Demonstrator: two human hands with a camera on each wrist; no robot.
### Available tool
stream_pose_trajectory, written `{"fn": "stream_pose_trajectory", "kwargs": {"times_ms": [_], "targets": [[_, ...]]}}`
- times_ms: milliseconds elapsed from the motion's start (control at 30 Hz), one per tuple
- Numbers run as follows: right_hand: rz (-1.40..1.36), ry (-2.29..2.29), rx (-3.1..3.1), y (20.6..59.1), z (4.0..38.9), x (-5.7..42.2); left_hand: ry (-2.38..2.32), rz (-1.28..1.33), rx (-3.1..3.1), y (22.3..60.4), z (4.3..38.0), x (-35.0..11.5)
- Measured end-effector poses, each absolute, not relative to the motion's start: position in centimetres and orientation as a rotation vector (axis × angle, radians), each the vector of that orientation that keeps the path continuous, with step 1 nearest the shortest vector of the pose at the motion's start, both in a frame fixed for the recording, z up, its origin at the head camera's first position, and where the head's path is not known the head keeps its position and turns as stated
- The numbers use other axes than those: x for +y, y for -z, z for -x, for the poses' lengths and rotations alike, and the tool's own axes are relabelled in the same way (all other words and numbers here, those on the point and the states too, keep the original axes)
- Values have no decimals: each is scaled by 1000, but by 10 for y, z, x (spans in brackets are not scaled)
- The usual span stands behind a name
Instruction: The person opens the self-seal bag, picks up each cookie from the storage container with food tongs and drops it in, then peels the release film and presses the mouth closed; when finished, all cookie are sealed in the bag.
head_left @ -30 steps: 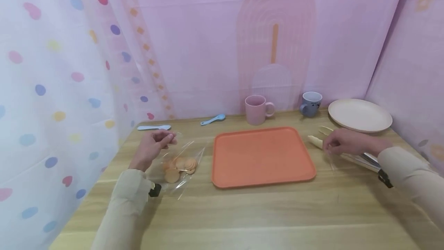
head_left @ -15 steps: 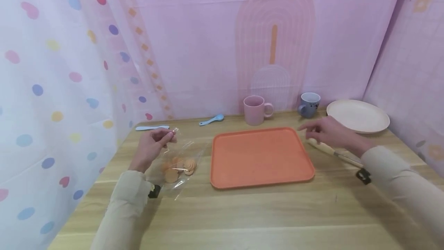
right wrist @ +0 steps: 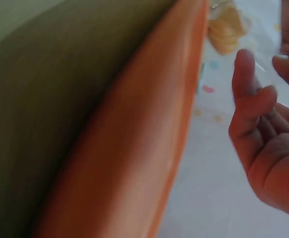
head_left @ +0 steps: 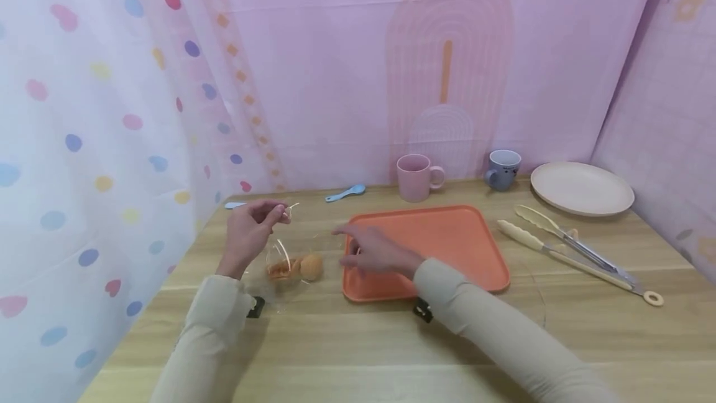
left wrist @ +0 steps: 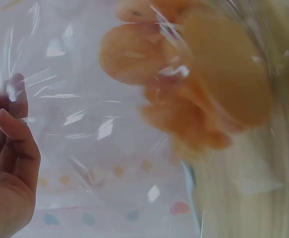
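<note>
My left hand [head_left: 248, 235] pinches the top of a clear plastic bag [left wrist: 95, 114] between thumb and fingers, at the left of the table. Round orange-brown cookies [head_left: 311, 267] lie bunched in the lower part of the bag; the left wrist view shows them close up [left wrist: 224, 69]. My right hand [head_left: 380, 250], blurred, hovers over the left side of an orange tray [head_left: 442, 247]. Its index finger points towards the bag and the other fingers bend loosely. Nothing is in that hand [right wrist: 276, 144], as the right wrist view shows.
Tongs with cream tips [head_left: 582, 250] lie right of the tray. Along the back are a blue spoon [head_left: 345, 193], a pink mug [head_left: 414, 179], a grey-blue mug [head_left: 503, 171] and a cream plate [head_left: 582, 188]. A pale blue utensil [head_left: 235, 205] is partly hidden behind my left hand.
My right hand has left the tongs and swept left across the tray towards the bag. The tongs stay on the table. My left hand keeps its hold, and the bag and cookies have shifted.
</note>
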State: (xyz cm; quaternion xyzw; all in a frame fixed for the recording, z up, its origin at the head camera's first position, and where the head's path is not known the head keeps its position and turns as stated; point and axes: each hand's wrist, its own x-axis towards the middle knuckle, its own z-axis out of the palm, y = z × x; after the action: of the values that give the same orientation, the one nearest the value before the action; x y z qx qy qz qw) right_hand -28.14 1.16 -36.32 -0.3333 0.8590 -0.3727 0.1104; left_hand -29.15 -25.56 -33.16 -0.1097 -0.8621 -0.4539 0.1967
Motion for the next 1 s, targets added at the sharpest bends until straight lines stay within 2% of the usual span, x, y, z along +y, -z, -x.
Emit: {"fn": "stream_pose_trajectory", "kwargs": {"times_ms": [167, 400, 600, 767, 1000], "targets": [[983, 976, 2601, 372, 283, -7, 1236, 354, -2301, 327, 284, -248], [1139, 986, 2777, 352, 276, -6, 1169, 357, -2119, 319, 282, -237], [1122, 1495, 2812, 330, 274, 21, 1128, 279, -1986, 313, 276, -224], [1333, 1893, 2638, 320, 270, 40, 1441, 435, -1855, 307, 265, -206], [1423, 2238, 2564, 313, 255, 59, 1668, 677, -1638, 301, 256, -185]]}}
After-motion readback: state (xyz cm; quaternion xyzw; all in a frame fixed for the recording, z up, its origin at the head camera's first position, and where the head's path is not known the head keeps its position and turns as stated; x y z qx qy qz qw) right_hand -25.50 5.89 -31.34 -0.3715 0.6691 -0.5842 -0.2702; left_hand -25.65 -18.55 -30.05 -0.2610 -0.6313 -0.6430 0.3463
